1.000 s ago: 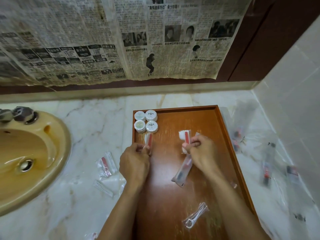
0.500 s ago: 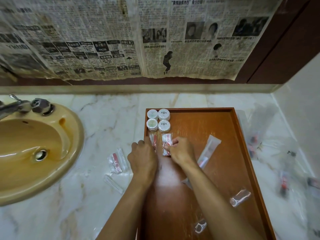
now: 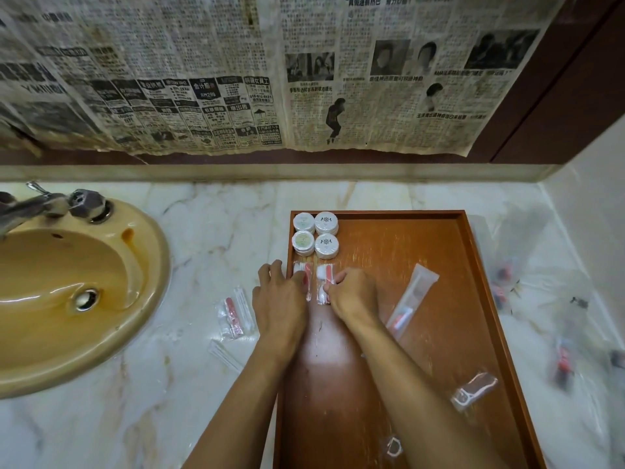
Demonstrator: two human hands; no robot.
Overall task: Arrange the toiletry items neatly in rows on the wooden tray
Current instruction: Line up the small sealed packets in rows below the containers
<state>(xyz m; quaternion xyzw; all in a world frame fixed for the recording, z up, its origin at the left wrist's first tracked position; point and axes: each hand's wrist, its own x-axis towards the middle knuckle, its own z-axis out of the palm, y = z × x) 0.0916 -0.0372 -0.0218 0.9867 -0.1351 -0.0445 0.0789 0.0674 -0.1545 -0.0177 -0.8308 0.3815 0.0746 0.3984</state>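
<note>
- Your left hand (image 3: 280, 296) lies flat with straight fingers over the left edge of the wooden tray (image 3: 473, 265). Its fingertips touch the left little packet (image 3: 303, 277), the one with a red and white thing inside.
- Your right hand (image 3: 355, 292) has curled fingers that pinch the right little packet (image 3: 324, 282). The two packets lie side by side, just below the four round white tubs (image 3: 315, 234).
- Those tubs sit in a neat square at the far left corner of the tray, touching each other.
- A long toothbrush packet (image 3: 411, 299) lies tilted on the tray, just to the right of your right hand.
- A small clear packet (image 3: 473, 390) lies near the tray's right edge, close to you. Another tiny one (image 3: 394, 446) sits beside your right arm.
- Your arms hide the near middle part of the tray.
- On the marble counter (image 3: 209, 238), left of the tray, lie a red and white packet (image 3: 233, 316) and a thin clear stick packet (image 3: 225, 355).
- More clear bags (image 3: 504, 275) lie on the counter to the right of the tray. They look blurry.
- A yellow sink (image 3: 67, 292) with a metal tap (image 3: 50, 204) is at the far left.
- Old newspaper (image 3: 236, 79) hangs on the wall behind.
</note>
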